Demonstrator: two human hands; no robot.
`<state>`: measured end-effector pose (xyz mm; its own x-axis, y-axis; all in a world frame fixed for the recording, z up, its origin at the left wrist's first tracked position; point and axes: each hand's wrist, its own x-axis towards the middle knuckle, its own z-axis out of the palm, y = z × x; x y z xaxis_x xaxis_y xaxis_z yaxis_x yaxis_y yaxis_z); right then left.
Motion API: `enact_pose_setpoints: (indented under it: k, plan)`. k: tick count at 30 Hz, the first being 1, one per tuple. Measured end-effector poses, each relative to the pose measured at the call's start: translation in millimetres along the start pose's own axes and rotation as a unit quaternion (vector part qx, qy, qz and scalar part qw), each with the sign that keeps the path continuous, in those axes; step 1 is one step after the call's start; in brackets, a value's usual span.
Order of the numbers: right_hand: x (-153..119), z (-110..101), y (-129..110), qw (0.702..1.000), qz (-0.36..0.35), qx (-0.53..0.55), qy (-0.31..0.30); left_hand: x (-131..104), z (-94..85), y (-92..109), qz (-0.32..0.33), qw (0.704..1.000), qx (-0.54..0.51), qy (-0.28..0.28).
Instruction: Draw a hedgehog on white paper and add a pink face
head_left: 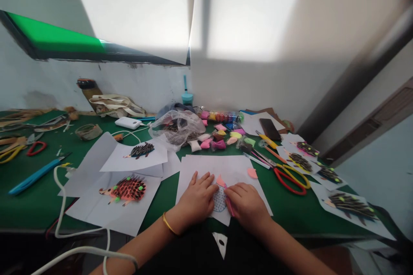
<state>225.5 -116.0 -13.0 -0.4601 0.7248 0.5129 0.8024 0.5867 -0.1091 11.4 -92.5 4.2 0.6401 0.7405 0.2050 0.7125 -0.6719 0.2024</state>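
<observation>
My left hand (199,197) lies on a white sheet of paper (238,164), fingers spread, a gold bangle at the wrist. Close beside it, my right hand (250,206) is closed around a thin pink stick-like tool (230,207), its exact kind unclear. Between both hands shows a blue-grey patterned drawing (220,200) with a small pink-orange clay piece (220,181) at its top. Another flat pink-orange piece (252,173) sits near the sheet's right side. The tip of the tool is hidden by my right hand.
At left lie papers with a clay hedgehog (127,189), a blue craft knife (35,177) and a white cable (63,210). Clay packets (217,144) and a plastic bag (177,129) are behind. Red-yellow scissors (290,179), a phone (269,129) and hedgehog pictures (351,206) lie right.
</observation>
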Motion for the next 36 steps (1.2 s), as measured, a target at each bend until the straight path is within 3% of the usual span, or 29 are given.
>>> enact_pose_setpoints:
  k: [10,15,19,26,36]
  plan:
    - [-1.6,-7.7,-17.5,0.997,-0.044,-0.066,0.003,-0.2,1.6,-0.8,-0.002,1.000,-0.001,0.003]
    - [3.9,-4.4,-7.5,0.996,-0.022,-0.087,0.031,-0.3,1.4,-1.4,0.001,1.000,0.000,0.004]
    - [3.1,0.3,-5.8,0.997,-0.034,-0.075,0.005,0.2,1.9,-1.7,0.001,1.000,0.002,0.001]
    - [2.3,-10.4,7.6,0.999,-0.006,-0.037,0.016,0.9,-0.9,-0.8,0.007,1.000,0.012,-0.006]
    - [1.7,2.2,19.8,1.000,0.027,0.005,-0.007,20.7,-11.9,9.2,-0.002,0.998,0.055,0.010]
